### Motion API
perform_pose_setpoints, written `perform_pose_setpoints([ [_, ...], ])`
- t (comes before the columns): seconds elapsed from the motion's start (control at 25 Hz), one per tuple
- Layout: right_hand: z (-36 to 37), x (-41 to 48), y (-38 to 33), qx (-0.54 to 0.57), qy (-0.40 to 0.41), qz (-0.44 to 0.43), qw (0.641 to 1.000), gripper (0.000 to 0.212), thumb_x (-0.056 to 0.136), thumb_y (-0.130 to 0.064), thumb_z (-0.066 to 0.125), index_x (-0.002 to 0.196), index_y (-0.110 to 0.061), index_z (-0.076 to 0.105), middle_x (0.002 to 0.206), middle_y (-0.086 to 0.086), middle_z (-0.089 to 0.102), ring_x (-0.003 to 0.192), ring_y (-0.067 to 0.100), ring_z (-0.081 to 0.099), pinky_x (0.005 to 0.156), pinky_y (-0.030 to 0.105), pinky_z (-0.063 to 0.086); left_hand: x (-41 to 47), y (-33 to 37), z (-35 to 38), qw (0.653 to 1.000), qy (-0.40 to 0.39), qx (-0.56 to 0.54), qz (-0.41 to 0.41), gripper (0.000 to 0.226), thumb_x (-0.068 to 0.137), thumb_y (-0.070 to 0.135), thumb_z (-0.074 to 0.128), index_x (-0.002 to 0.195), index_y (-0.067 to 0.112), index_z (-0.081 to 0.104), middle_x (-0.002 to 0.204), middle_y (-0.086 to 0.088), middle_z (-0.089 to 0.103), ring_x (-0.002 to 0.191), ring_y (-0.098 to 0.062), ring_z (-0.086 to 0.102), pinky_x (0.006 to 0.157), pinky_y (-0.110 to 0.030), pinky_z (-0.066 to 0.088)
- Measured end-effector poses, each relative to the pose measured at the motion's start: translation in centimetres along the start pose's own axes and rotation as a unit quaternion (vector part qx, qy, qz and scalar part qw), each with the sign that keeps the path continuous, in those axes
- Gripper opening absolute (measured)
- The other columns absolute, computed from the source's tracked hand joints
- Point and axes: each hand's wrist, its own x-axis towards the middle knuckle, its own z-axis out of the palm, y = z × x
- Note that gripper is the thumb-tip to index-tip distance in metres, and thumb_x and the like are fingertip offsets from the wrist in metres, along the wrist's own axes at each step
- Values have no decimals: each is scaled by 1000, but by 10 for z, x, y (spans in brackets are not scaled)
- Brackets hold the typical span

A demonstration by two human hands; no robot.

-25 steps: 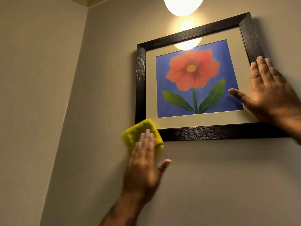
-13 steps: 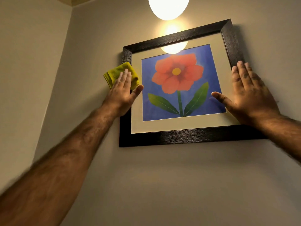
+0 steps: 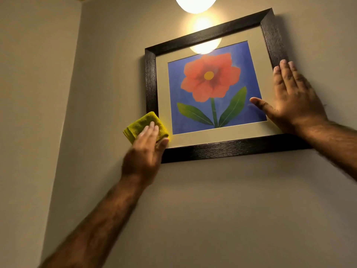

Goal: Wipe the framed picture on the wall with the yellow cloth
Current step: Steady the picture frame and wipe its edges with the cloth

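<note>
I press the soft, folded yellow cloth (image 3: 145, 124) flat under my left hand (image 3: 144, 151) at the framed picture (image 3: 212, 93)'s lower-left corner, high on the wall. My right hand (image 3: 295, 99), fingers spread and holding nothing, steadies the right edge; glass looks fragile, so pressure stays light. Half a second ago the cloth was at the upper-left.

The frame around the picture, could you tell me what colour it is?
Very dark brown, nearly black, with a fine grain; the frame shows in the head view.
</note>
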Motion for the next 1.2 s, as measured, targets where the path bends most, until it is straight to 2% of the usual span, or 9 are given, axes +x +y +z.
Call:
perform_pose_setpoints([
  [0.12,2,-1,0,-4,4,-3,1000,110,88,-84,19,162,-2,12,172,17,9,160,29,10,129,44,13,32,-6,-32,997,54,51,10,32,100,32,58,124,18,73,122,-11,76,109,-35,73,95,-40,59],
  [0.28,1,0,1,-5,3,-3,1000,110,89,-84,18,162,-2,11,172,17,9,160,29,9,129,45,13,73,-8,-51,998,-35,47,9,31,88,2,68,115,17,72,106,-10,78,98,-30,73,92,-45,60],
  [0.44,1,-1,0,-2,2,-6,1000,110,88,-83,20,162,-2,11,172,17,8,160,30,9,129,45,13,89,-16,-48,991,-39,96,-87,57,81,22,83,133,15,61,130,-16,66,119,-36,63,101,-47,53],
  [0.6,1,-1,0,1,0,-3,1000,110,88,-84,19,162,-3,10,172,16,7,161,29,8,129,45,13,91,-31,-45,982,-61,36,-175,37,81,38,82,111,18,75,113,-10,76,99,-26,68,84,-35,55],
  [0.76,0,-4,0,6,-5,-2,1000,109,89,-84,20,162,-4,9,173,14,6,161,28,6,129,45,11,79,-35,-43,982,-20,-35,-186,34,80,38,83,106,17,77,104,-7,76,89,-19,63,79,-30,51],
  [0.92,-2,-7,-2,18,-19,3,1000,109,90,-83,21,162,-3,9,173,15,5,161,29,6,129,45,10,71,-45,-51,944,11,-192,-266,34,80,25,84,108,9,74,106,-14,76,94,-29,71,89,-45,61],
  [1.04,-10,-11,-8,26,-21,11,999,107,91,-81,22,162,-2,8,172,17,4,161,30,5,129,47,9,63,-55,-63,905,18,-283,-318,34,82,17,83,112,9,70,113,-19,73,89,-30,72,71,-38,62],
  [1.12,-18,-16,-28,31,-12,-40,999,103,94,-76,25,162,-1,8,172,19,5,160,31,5,129,47,9,54,-61,-73,893,23,-303,-332,31,82,17,82,109,13,68,109,-15,72,79,-23,70,61,-30,59],
  [1.2,-27,-25,-68,68,-5,-134,989,98,96,-71,32,161,1,16,171,20,14,160,32,12,128,46,16,42,-66,-80,886,33,-310,-344,29,81,18,83,106,15,67,107,-12,72,82,-23,71,63,-30,58],
])
